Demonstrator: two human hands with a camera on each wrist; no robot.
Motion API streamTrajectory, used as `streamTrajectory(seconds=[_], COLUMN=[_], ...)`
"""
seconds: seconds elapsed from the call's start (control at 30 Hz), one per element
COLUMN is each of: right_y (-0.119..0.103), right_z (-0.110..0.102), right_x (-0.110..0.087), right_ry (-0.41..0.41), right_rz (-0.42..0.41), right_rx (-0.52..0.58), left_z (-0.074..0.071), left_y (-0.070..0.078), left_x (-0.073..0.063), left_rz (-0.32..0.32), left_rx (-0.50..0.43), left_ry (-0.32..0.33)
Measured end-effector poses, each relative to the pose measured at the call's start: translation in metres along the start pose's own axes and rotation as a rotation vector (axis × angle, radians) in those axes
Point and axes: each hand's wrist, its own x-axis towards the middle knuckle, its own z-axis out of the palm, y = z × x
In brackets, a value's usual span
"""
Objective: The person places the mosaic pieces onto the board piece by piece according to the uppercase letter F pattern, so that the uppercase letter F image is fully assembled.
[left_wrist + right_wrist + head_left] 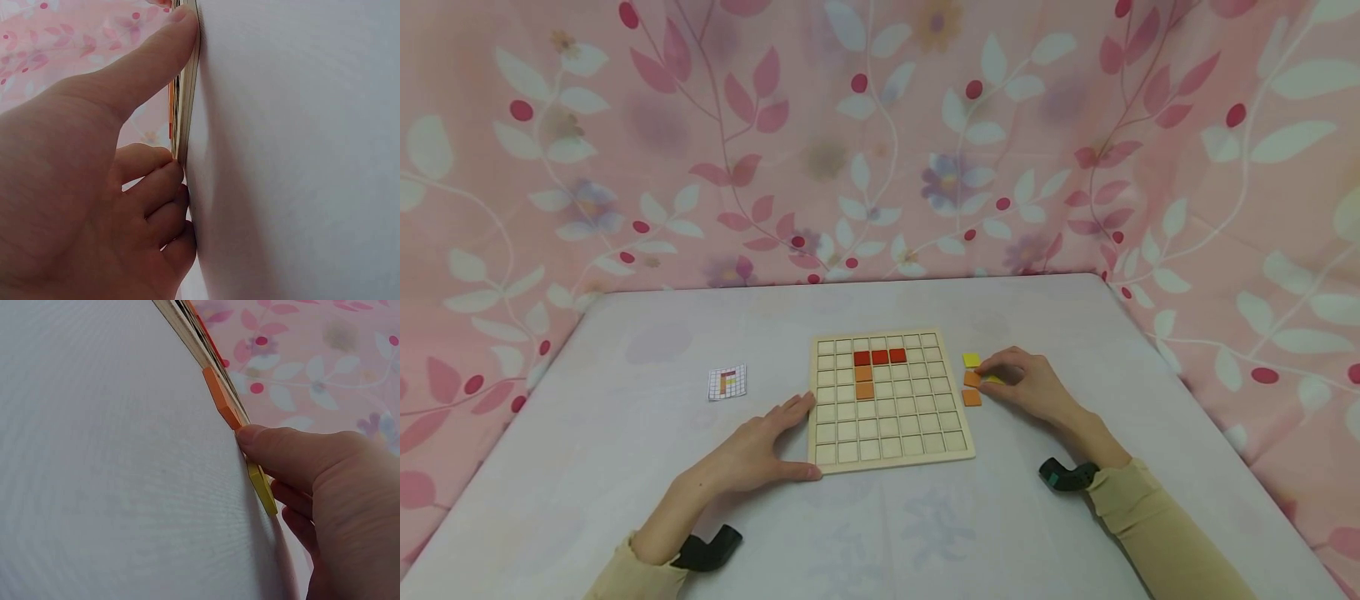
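A square wooden grid board (891,425) lies on the table, bearing three red tiles (880,357) in a row and two orange tiles (865,390) under the leftmost one. My left hand (752,450) steadies the board, its fingertips at the left edge and its thumb at the near left corner. At the board's right side, my right hand (1030,387) pinches a loose orange tile (972,379) between thumb and forefinger. Another orange tile (972,398) lies just nearer. One yellow tile (972,360) sits beyond, and a second yellow tile (262,490) is partly under the right hand.
A small card (727,382) printed with a coloured grid pattern lies left of the board. The white cloth-covered table (902,533) meets a pink floral curtain (820,167) at the back and sides. Black wrist devices (707,550) are on both arms.
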Motion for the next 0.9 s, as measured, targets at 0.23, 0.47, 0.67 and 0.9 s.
streamTrajectory(seconds=[0.23, 0.47, 0.67, 0.9], right_y=[0.0, -0.005, -0.017, -0.039], right_z=[0.0, -0.008, -0.014, -0.002], right_x=[0.001, 0.004, 0.012, 0.025], right_ry=[-0.003, 0.013, 0.013, -0.017], right_rz=[-0.012, 0.043, -0.018, -0.062], right_rx=[0.001, 0.003, 0.012, 0.066], left_z=[0.0, 0.001, 0.0, 0.0], left_y=[0.0, 0.0, 0.001, 0.0], left_x=[0.0, 0.0, 0.0, -0.001], left_rz=[-0.007, -0.013, 0.001, -0.003], left_rx=[-0.006, -0.003, -0.001, -0.005], left_ry=[0.0, -0.001, 0.0, 0.001])
